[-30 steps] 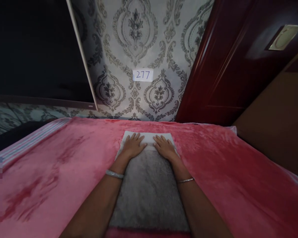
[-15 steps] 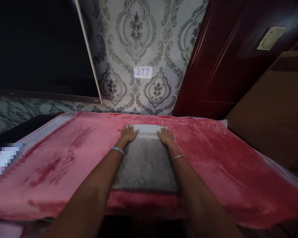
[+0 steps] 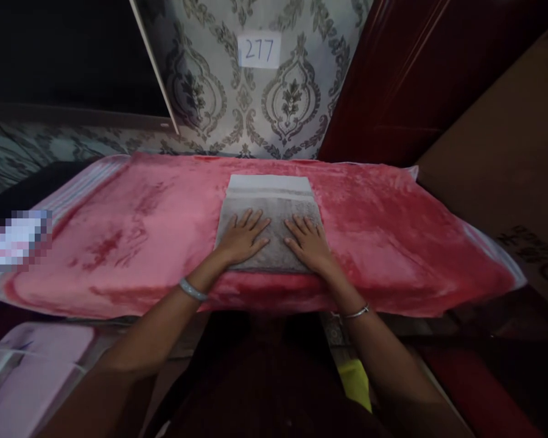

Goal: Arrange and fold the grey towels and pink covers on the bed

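A grey folded towel (image 3: 270, 191) with a white band at its far edge lies on a pink plush blanket (image 3: 383, 225) that covers a table. My left hand (image 3: 243, 236) rests flat on the towel's near left part, fingers spread. My right hand (image 3: 307, 241) lies flat on its near right part, fingers spread too. Both hands hold nothing. A bracelet sits on each wrist.
A patterned wall with a paper label (image 3: 259, 50) reading 277 stands behind the table. A dark screen (image 3: 59, 55) hangs at the left, a dark red door (image 3: 415, 73) at the right, a brown cardboard box (image 3: 506, 158) beside it. A pink object (image 3: 36, 377) lies low left.
Both hands have slid back along the towel from its far white edge to its near part. The view has pulled back and tilted down, so the table's front edge now shows.
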